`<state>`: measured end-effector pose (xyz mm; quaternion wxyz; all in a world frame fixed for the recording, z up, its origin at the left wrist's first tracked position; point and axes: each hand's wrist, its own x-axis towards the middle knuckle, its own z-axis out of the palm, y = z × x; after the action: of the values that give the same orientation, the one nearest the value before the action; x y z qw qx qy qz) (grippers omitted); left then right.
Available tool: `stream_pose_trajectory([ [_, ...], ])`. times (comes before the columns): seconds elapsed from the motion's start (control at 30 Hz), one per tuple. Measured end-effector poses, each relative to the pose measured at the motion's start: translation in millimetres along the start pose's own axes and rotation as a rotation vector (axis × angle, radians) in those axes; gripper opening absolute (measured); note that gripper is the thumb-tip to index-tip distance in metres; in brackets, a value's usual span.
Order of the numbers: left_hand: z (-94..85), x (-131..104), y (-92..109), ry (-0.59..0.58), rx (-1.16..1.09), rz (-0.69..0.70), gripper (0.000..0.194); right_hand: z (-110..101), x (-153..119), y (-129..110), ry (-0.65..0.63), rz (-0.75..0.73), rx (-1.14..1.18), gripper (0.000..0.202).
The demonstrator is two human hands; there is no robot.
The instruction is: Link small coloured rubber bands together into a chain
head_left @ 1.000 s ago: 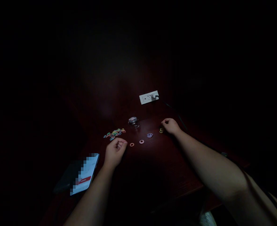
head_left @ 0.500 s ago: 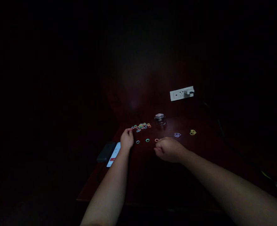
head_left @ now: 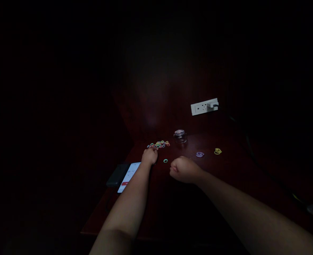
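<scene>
My left hand (head_left: 150,156) is closed, fingers bent down at the near edge of a pile of small coloured hair ties (head_left: 160,143). Its fingertips are hidden, so what they pinch does not show. Right of it lies a single green hair tie (head_left: 165,160). My right hand (head_left: 184,169) is held as a loose fist just beyond that tie, with anything inside hidden. To its right rest a purple bunch of hair ties (head_left: 200,154) and a yellow bunch (head_left: 218,151).
A clear lidded jar (head_left: 180,136) stands at the back of the dark red table (head_left: 161,212). A lit phone (head_left: 128,177) and a dark box-shaped object (head_left: 117,175) lie left of my left forearm. A socket with a plug (head_left: 204,106) is on the wall.
My left hand has moved right, over where a blue hair tie showed. My right hand has shifted slightly left; the orange tie beside it no longer shows. The view has tilted a little.
</scene>
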<state>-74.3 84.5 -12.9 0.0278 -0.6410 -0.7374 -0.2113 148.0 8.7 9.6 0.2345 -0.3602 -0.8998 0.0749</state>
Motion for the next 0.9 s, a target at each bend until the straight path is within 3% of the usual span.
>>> stream_pose_trajectory([
  [0.17, 6.8, 7, -5, -0.045, 0.043, -0.005, 0.040, 1, -3, 10, 0.009, -0.018, 0.108, 0.026],
  [0.37, 2.4, 2, -4, -0.015, 0.060, 0.000, 0.039, 3, -5, 8, -0.010, -0.074, 0.157, 0.028],
  [0.57, -18.6, -10, 8, 0.113, -0.006, 0.041, 0.033, -2, -9, 18, 0.007, -0.031, 0.206, 0.032],
  [0.67, -31.1, -28, 21, 0.217, -0.295, 0.122, 0.023, -3, -8, 24, 0.093, -0.016, 0.232, 0.029],
  [0.8, -37.2, -65, 43, -0.018, -0.815, 0.138, 0.018, -6, -6, 27, 0.232, -0.010, 0.313, 0.008],
  [0.9, -34.5, -86, 52, -0.243, -1.043, 0.159, 0.020, -6, -5, 26, 0.212, -0.006, 0.407, 0.030],
])
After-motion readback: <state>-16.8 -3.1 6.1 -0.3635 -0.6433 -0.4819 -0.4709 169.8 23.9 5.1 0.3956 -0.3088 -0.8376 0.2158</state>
